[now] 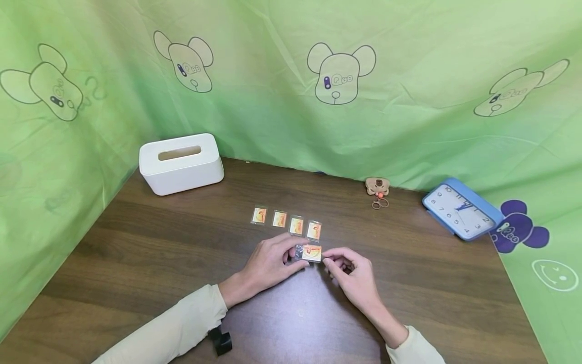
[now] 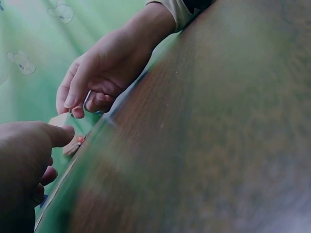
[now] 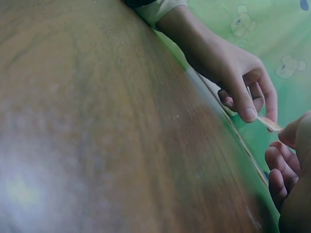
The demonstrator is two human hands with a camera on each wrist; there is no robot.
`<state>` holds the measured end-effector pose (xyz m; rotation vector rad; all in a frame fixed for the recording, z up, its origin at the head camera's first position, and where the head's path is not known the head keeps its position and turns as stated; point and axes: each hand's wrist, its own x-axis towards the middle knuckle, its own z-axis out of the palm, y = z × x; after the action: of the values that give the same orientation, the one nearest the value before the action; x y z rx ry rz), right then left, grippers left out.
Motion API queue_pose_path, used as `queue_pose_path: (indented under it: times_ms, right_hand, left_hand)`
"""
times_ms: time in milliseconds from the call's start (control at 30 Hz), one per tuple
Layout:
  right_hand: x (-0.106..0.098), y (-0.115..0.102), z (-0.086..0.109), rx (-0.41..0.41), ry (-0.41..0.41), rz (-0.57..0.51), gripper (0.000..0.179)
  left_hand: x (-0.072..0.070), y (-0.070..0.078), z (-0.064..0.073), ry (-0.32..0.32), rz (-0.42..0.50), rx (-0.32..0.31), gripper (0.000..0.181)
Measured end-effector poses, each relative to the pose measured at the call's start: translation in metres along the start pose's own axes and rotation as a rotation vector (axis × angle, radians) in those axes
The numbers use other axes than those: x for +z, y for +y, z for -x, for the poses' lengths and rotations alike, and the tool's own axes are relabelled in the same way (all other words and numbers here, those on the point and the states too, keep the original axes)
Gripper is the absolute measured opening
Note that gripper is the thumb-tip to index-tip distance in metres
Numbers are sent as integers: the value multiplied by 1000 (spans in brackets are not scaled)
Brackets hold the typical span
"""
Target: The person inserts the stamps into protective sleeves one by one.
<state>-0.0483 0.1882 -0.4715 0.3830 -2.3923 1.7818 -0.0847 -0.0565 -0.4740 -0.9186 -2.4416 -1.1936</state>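
A small clear plastic packet with an orange and white printed face (image 1: pixel 311 253) is held between the two hands in the head view. My left hand (image 1: pixel 273 260) grips its left end between thumb and fingers. At the right edge, the right hand (image 1: pixel 352 277) pinches it with thumb and forefinger. The right wrist view shows the packet (image 3: pixel 268 124) edge-on, raised off the table, left thumb on one end. Just beyond the hands, several similar packets (image 1: pixel 279 219) lie in a slanting row.
A white tissue box (image 1: pixel 188 169) stands at the back left of the wooden table (image 1: pixel 159 242). Toward the back right are a brown bear-shaped keychain (image 1: pixel 377 186) and a blue clock (image 1: pixel 461 210). A black object (image 1: pixel 223 344) lies by the left sleeve. Green printed cloth (image 1: pixel 273 101) surrounds the table.
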Motion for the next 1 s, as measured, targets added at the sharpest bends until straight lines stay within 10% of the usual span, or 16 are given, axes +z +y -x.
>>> queue_pose_path:
  times_ms: [1000]
  right_hand:
    - [2, -2, 1, -30, -6, -19, 15]
  left_hand:
    - [-1, 3, -1, -5, 4, -23, 42]
